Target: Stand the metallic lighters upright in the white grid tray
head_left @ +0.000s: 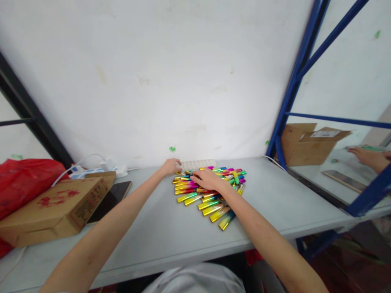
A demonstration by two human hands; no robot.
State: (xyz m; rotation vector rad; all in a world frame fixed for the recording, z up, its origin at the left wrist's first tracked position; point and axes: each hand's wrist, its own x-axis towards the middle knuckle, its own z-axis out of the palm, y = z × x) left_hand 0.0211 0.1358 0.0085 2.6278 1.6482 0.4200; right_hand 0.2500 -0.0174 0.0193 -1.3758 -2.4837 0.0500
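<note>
A pile of shiny, slim sticks (191, 199), gold at one end and green, pink, red or blue further along, lies fanned out on the grey table. My right hand (209, 179) rests palm down across the pile, its fingers stretched to the left over the sticks. At the pile's far left edge is my left hand (171, 167), its fingers curled in beside the left end of a white gridded tray (200, 164). Whatever is between those fingertips is too small to make out. The tray lies behind the pile, against the wall.
To the left sit a cardboard box (58, 203), a red plastic bag (30, 179), a dark flat tablet-like panel (114, 197) and a white power strip (119, 170) with cables. Blue metal posts (290, 97) rise at the right. Beyond them an open carton (308, 146) and another person's hand (368, 156) show.
</note>
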